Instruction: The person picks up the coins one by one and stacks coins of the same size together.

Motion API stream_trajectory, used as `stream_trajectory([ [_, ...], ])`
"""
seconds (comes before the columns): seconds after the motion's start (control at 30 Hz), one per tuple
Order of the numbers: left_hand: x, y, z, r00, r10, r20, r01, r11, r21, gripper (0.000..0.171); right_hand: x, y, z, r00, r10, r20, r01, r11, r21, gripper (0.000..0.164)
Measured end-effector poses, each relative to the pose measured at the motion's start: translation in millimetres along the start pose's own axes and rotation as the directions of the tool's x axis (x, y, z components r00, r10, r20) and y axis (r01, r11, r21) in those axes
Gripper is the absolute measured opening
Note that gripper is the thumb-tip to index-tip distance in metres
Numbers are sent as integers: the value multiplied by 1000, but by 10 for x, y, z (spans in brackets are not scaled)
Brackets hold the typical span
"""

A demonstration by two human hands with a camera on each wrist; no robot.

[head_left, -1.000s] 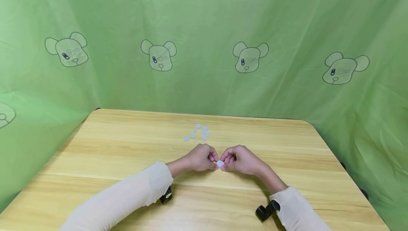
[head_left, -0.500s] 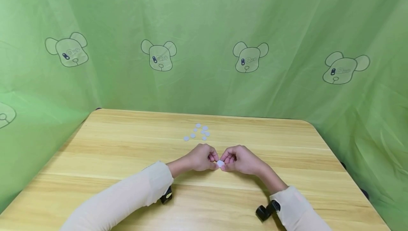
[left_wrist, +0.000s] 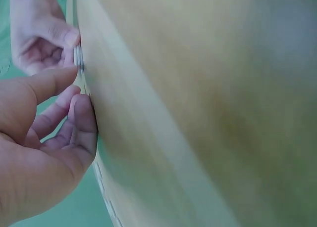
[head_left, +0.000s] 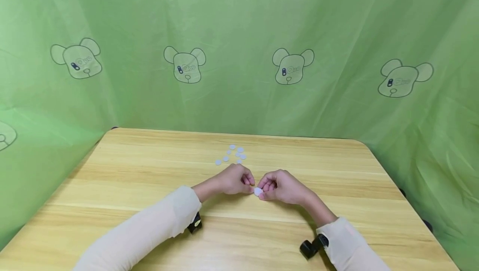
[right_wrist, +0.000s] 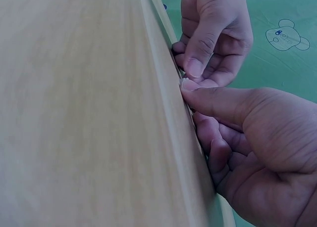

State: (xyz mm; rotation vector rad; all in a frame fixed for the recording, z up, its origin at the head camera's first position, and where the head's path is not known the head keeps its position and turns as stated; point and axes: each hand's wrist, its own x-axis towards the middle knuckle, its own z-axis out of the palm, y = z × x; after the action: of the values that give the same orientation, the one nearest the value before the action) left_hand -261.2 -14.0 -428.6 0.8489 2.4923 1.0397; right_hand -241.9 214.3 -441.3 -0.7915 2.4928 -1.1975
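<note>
Near the table's middle, a small stack of thin white discs (head_left: pixel 258 191) sits between the two hands. My right hand (head_left: pixel 283 187) pinches it between thumb and fingers; layered edges show in the left wrist view at the stack (left_wrist: pixel 79 57). My left hand (head_left: pixel 233 179) is just left of it, thumb tip right at the stack's edge. Its thumb (left_wrist: pixel 54 82) and fingers stand apart with nothing between them. In the right wrist view the right thumb (right_wrist: pixel 223 101) covers most of the stack.
Several loose white discs (head_left: pixel 232 147) lie flat on the wooden table (head_left: pixel 149 154) beyond the hands, some touching. A green curtain (head_left: pixel 239 21) with printed bear heads hangs behind the table. A black wrist camera (head_left: pixel 308 249) is strapped below the right sleeve.
My left hand has let go of the stack and shifted slightly left and away from the body. The right hand keeps its place, still pinching the discs.
</note>
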Motion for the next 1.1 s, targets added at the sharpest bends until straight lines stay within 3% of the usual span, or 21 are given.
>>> stream_trajectory([
  [0.37, 89, -155, -192, 995, -50, -87, 43, 995, -86, 12, 1, -24, -3, 1000, 1, -3, -1, 1000, -4, 18],
  [0.7, 202, -270, -275, 974, -84, -211, 59, 991, -124, 11, -8, -35, 2, 1000, -3, -3, 3, 1000, 2, 17],
  [0.83, 254, -338, -338, 961, -113, -252, 74, 984, -159, 10, -4, -27, -3, 1000, -6, -8, 6, 1000, 1, 18],
  [1.1, 335, -466, -505, 926, -234, -297, 167, 958, -234, 11, -15, -9, -3, 1000, 12, -9, -12, 1000, 6, 19],
])
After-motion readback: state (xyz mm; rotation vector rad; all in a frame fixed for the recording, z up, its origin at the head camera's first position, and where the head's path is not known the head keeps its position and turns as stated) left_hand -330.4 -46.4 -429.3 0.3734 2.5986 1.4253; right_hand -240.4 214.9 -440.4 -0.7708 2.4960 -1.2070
